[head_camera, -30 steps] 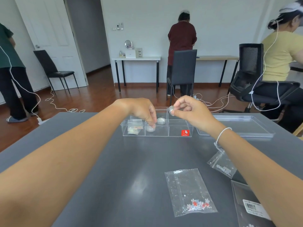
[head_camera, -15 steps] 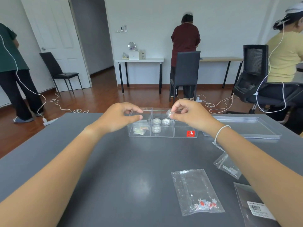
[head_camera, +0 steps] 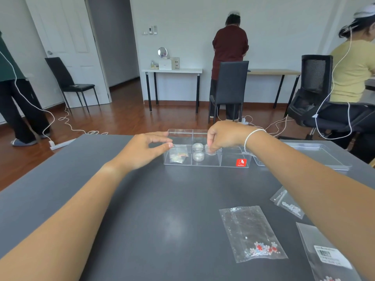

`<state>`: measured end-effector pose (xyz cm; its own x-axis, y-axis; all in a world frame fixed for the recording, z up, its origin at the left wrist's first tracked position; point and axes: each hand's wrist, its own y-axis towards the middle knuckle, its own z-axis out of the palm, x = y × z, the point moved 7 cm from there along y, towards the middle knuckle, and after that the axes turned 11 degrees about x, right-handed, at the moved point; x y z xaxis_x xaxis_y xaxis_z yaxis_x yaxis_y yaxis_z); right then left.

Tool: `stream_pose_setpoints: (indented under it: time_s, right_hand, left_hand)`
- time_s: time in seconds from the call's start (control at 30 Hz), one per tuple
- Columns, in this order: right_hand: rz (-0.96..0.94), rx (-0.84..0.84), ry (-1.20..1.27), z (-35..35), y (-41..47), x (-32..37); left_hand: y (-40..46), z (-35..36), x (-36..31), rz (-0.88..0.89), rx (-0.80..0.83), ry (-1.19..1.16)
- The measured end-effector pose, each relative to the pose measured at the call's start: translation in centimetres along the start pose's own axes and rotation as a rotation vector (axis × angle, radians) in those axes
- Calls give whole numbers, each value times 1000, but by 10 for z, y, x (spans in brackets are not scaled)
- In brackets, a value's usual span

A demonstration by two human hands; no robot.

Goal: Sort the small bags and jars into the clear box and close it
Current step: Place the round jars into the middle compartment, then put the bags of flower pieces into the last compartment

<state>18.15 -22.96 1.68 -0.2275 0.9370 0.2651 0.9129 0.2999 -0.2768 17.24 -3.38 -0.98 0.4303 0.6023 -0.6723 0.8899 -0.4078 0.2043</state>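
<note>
The clear box (head_camera: 231,166) with dividers and a red sticker stands open at the far middle of the grey table. Its left compartment holds small bags (head_camera: 178,156); the middle one holds two small jars (head_camera: 198,152). My right hand (head_camera: 223,136) reaches down into the middle compartment, fingers closed on a third small jar (head_camera: 210,150) beside those two. My left hand (head_camera: 148,152) touches the box's left wall with thumb and fingers apart, holding nothing. A bag of red and white beads (head_camera: 252,234) lies near me on the right.
The clear lid (head_camera: 328,159) lies right of the box. Two more bags (head_camera: 288,203) (head_camera: 326,254) lie at the right, partly under my right forearm. Other people, chairs and floor cables are beyond the table's far edge.
My right hand has lowered the small jar from above the box into the middle compartment. My left hand has moved out of the box to its left wall.
</note>
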Motion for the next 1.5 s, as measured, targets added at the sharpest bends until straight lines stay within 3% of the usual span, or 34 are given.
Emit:
stream_pose_setpoints:
  time_s: [0.33, 0.47, 0.7, 1.07, 1.27, 1.5]
  right_hand:
    - [-15, 85, -11, 4, 5, -1]
    - [-13, -30, -15, 1, -10, -8]
    - [-196, -363, 232, -14, -60, -11]
    - [-157, -398, 305, 24, -142, -73]
    - [-31, -340, 256, 44, -147, -107]
    - [100, -234, 254, 58, -149, -123]
  left_hand:
    - [3, 3, 1, 11, 15, -32]
    - [-1, 9, -6, 25, 28, -38]
    - [-3, -2, -2, 17, -37, 21]
    - [-17, 8, -70, 183, -212, 206]
    - [-29, 55, -114, 316, -41, 169]
    - [-44, 110, -130, 308, 339, 103]
